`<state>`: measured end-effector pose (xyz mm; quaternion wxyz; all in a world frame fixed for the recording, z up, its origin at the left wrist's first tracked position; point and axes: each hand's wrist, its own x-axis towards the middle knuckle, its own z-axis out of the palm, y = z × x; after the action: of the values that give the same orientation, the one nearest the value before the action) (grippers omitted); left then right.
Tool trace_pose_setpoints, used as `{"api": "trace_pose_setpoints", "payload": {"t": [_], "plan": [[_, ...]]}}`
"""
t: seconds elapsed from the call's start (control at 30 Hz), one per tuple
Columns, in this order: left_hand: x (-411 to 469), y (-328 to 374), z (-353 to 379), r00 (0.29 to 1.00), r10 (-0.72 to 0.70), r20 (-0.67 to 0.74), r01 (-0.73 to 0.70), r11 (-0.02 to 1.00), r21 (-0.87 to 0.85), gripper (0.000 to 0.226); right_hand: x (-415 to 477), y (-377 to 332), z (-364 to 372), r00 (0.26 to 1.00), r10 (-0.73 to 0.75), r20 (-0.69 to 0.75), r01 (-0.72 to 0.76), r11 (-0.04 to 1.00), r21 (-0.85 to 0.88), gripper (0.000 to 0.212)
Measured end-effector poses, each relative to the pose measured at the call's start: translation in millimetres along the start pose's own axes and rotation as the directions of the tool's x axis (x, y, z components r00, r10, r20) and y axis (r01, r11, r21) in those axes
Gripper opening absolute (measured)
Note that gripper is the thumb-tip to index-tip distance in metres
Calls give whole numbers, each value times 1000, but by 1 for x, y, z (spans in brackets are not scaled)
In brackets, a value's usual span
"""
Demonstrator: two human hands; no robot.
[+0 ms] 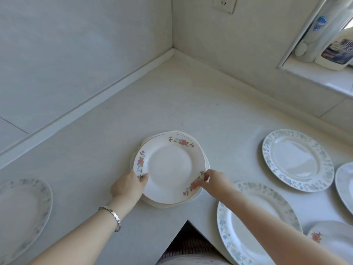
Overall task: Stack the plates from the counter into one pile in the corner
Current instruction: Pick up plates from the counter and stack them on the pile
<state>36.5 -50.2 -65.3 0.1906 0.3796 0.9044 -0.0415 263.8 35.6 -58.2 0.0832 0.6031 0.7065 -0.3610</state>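
A small pile of white plates (170,165) sits on the pale counter (172,104), short of the wall corner. Its top plate has pink flower sprigs on the rim. My left hand (129,186) grips the pile's near left rim, thumb on top. On the near right rim my right hand (212,181) pinches the top plate with its fingertips. Loose blue-flowered plates lie around: one at the far left (21,213), one at the right (297,159), one under my right forearm (248,226).
Another plate edge (344,186) shows at the right border, and a plate with an orange flower (332,240) lies at the bottom right. A detergent bottle (336,48) stands on the window sill. The counter's inner edge cuts in at the bottom centre (188,220).
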Motion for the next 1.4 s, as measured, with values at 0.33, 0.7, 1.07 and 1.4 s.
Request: {"api": "trace_pose_setpoints", "payload": {"t": [0.33, 0.7, 1.07, 1.4], "plan": [[5, 7, 1, 999, -30, -17, 30, 999, 43, 56, 2, 116, -41, 988, 123, -94, -148, 928, -342, 80], [-10, 27, -8, 950, 174, -260, -186, 982, -21, 51, 9, 121, -66, 999, -22, 47, 30, 983, -182, 47], [-64, 102, -29, 887, 426, 177, -200, 701, -685, 46, -3, 63, -134, 948, -249, -198, 245, 968, -46, 45], [-29, 67, -29, 991, 90, 103, 21, 648, -761, 26, 15, 11, -92, 911, 226, -346, 51, 770, 636, 35]]}}
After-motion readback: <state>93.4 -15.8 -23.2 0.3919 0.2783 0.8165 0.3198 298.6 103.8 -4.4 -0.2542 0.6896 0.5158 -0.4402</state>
